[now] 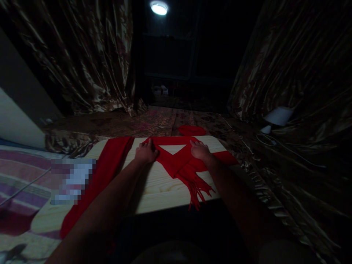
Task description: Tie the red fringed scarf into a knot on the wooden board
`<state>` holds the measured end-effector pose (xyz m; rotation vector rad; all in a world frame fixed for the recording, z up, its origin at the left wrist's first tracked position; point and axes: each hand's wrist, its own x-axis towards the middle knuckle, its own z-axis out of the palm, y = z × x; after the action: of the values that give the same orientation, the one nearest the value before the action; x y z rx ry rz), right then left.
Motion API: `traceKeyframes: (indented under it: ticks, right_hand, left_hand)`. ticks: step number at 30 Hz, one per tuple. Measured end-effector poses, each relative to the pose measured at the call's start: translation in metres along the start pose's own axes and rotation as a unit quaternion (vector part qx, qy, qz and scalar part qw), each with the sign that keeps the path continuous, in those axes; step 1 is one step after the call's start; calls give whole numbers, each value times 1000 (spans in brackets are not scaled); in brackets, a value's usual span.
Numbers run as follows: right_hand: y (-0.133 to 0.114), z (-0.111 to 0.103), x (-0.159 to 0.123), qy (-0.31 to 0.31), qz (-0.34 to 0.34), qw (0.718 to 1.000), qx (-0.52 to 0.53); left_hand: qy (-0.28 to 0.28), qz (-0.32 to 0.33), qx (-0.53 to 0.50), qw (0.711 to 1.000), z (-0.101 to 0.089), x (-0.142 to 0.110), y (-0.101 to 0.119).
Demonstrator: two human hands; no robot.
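A red fringed scarf (178, 163) lies across a pale wooden table (159, 190), folded so that a small triangle of tabletop shows between its bands. My left hand (146, 152) rests flat on the scarf's fold at the left of the triangle, fingers stretched forward. My right hand (200, 150) lies flat on the scarf at the right of the triangle, fingers spread. The fringed end (198, 190) hangs over the table's front edge. A long part of the scarf (101, 179) runs down the table's left side.
A small red round object (191, 130) lies just beyond the table's far edge. Shiny patterned curtains (82, 62) hang left and right around a dark window. A white lamp (276, 118) with a cord sits at the right. A striped cloth (19, 172) lies at the left.
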<state>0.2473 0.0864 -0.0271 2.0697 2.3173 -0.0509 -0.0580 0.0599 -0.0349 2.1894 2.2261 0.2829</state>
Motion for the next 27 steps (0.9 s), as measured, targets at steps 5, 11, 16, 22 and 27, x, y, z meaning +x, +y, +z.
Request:
traceKeyframes:
  ticks: [5,11,16,22,27]
  right_hand:
    - [5,7,5,39,19,999,25]
    - [6,-3,3,27,18,999,15]
    - [-2,-23,5,101,37,994,6]
    - [-8,-5,21,71,-24,997,17]
    - [2,15,27,-23,15,999,40]
  left_hand:
    - [11,23,13,1000,3,-8,3]
    - [37,18,19,999,-6,-18,6]
    - [80,64,16,995,-24,-9,9]
    - [6,85,-10,996,-11,13,9]
    - [-52,29,-12,998,13,14,-4]
